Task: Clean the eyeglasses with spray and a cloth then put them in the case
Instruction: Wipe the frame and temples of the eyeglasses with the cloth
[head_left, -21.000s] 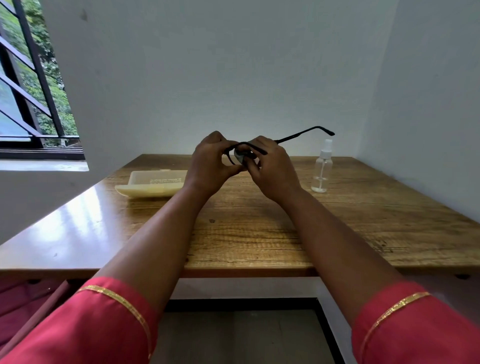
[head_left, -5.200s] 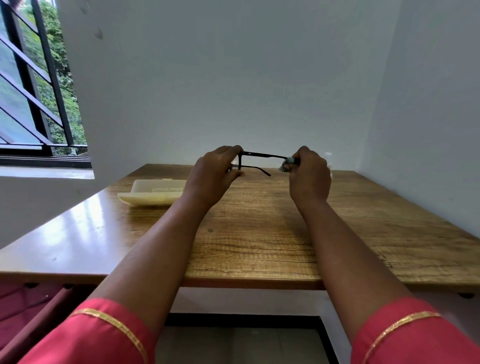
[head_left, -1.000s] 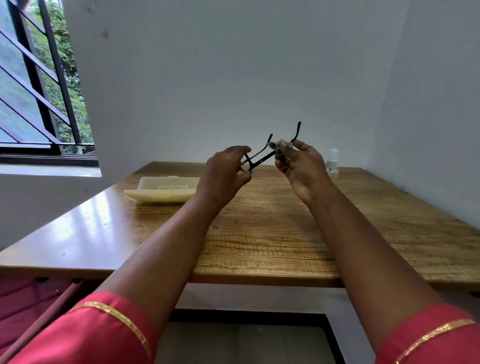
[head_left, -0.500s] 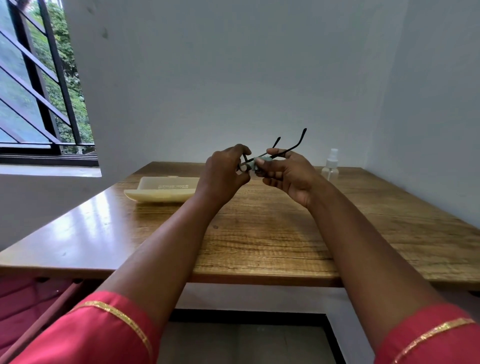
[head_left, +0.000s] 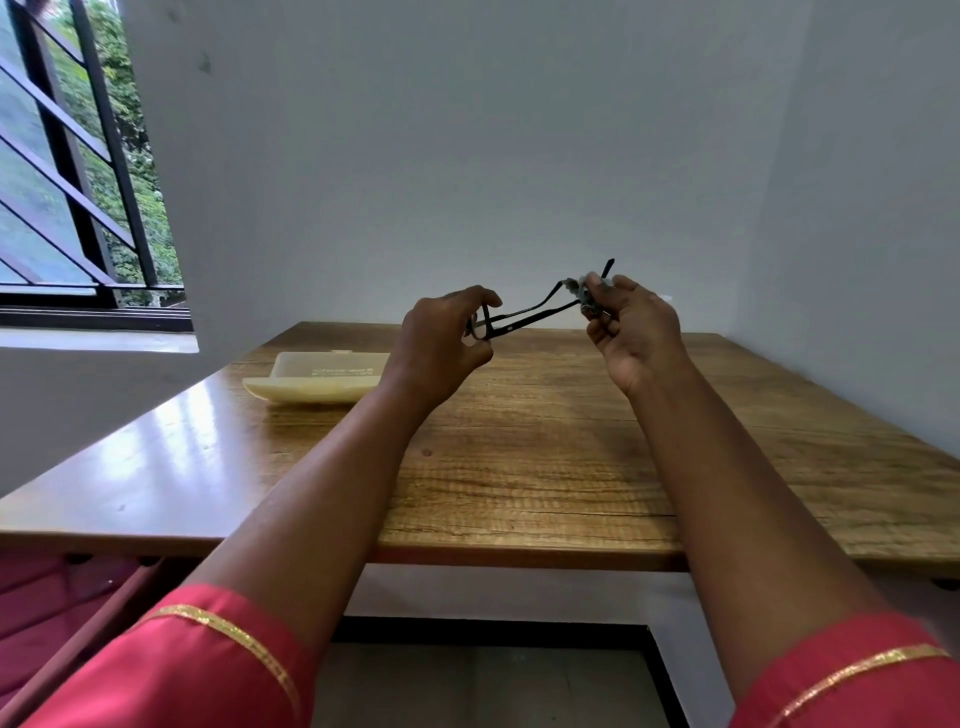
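Two bare forearms in red sleeves (head_left: 171, 670) with gold trim are reaching out over a wooden table (head_left: 519, 467). The left hand (head_left: 441, 338) is pinching the front of a pair of black eyeglasses (head_left: 524, 316) between thumb and curled fingers, holding them in the air above the table's far half. The right hand (head_left: 631, 327) is pinching a small grey cloth (head_left: 582, 291) around the far end of one temple arm. A pale yellow case (head_left: 317, 376) is lying open on the table's far left, beside the left wrist. A barred window (head_left: 78, 171) is showing greenery at upper left.
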